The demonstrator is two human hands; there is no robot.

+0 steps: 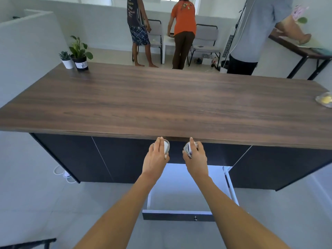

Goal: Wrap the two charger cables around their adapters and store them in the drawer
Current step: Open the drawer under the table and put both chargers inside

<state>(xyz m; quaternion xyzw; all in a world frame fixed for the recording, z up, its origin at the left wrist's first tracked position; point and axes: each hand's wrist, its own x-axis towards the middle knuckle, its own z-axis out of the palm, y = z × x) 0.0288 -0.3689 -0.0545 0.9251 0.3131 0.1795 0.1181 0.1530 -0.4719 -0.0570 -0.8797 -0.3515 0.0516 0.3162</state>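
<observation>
- Two bare forearms reach forward from the bottom edge, side by side, over an open drawer pulled out from under the desk.
- That drawer has a dark front panel with a small knob near its right end and a pale, bright interior; no contents can be made out in the part that shows.
- Above the back of the drawer, just below the near edge of the desk, the left hand is closed around a white charger with its cable wound about it; a short plug end pokes out by the thumb.
- Just beside it, a little apart, the right hand is curled around a second white charger bundled in its own cable, with a small tip showing at the fingers.
- Both bundles are in the air, held above the drawer opening, not resting in it.
- Dark cabinet fronts flank the drawer on both sides under the desk.
- On the floor at the left foot of the cabinet lies a loose white cord.
- The wooden desk top spreads wide beyond the hands.
- At its far left corner stand two potted plants, touching or nearly so.
- At the right edge sits a small clear bag with something yellow inside.
- Beyond the desk, three people stand near grey chairs and a side table.
</observation>
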